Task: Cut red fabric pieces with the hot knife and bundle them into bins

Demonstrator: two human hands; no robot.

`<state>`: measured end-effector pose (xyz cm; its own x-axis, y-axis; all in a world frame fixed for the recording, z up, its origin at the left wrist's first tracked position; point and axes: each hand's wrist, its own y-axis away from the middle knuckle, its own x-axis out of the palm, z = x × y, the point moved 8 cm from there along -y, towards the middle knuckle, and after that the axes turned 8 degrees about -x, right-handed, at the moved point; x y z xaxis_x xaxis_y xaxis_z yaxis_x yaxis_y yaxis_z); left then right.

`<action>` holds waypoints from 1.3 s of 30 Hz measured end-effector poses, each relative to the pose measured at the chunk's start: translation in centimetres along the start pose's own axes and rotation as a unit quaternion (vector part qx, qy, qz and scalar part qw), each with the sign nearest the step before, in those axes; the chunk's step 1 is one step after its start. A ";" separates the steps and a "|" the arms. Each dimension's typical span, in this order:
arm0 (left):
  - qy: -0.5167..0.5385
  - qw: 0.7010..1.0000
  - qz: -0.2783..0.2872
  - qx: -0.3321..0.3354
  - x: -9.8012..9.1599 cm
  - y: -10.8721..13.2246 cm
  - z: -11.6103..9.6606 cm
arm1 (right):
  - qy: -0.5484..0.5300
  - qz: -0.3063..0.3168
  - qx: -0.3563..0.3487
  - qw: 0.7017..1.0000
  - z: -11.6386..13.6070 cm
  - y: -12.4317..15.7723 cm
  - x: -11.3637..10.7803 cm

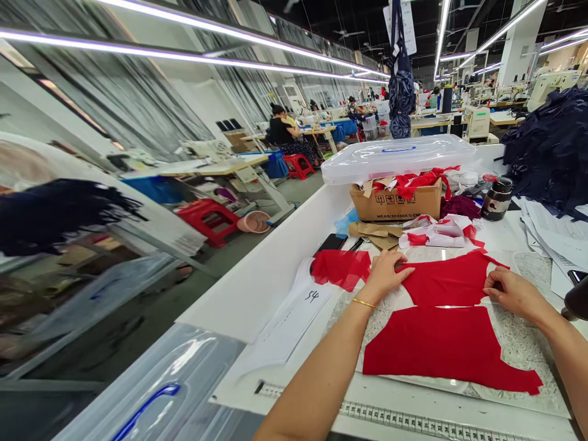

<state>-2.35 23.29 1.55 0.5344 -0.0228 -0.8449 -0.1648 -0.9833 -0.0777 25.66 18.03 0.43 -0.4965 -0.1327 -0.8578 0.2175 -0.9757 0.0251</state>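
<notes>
Two red cut fabric pieces lie flat on a speckled board on the white table. The far red fabric piece [448, 280] has my hands at its two ends. My left hand [384, 275] grips its left corner, with the thumb lying over the cloth. At the right edge, my right hand [511, 293] pinches the cloth between thumb and fingers. Nearer to me is the larger red fabric piece [441, 343], untouched, with a narrow strip at its lower right. A sheer red fabric piece [342, 267] rests left of my left hand on a white paper pattern [287, 315] marked 54.
A cardboard box [397, 203] of red scraps stands behind, beneath a clear plastic lid [397, 158]. A dark jar [497, 199], papers [558, 226] and piled dark fabric [546, 150] are at right. A tape measure [413, 421] runs along the front edge.
</notes>
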 end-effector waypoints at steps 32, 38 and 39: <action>0.029 0.997 -0.041 -0.065 -1.8 -1.6 4.2 | 0.022 -0.006 -0.027 0.999 1.3 0.1 0.1; -0.018 0.994 -0.021 -0.104 -1.4 -0.9 3.9 | 0.030 0.005 -0.015 0.999 1.6 0.2 0.2; -0.022 0.994 -0.018 -0.107 -1.3 -0.8 3.9 | 0.032 0.005 -0.013 0.999 1.5 0.2 0.2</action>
<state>-6.13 24.84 0.68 0.4989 0.0158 -0.8665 0.0364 -0.9993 0.0028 24.32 17.57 1.07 -0.4404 -0.1300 -0.8884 0.2442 -0.9695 0.0208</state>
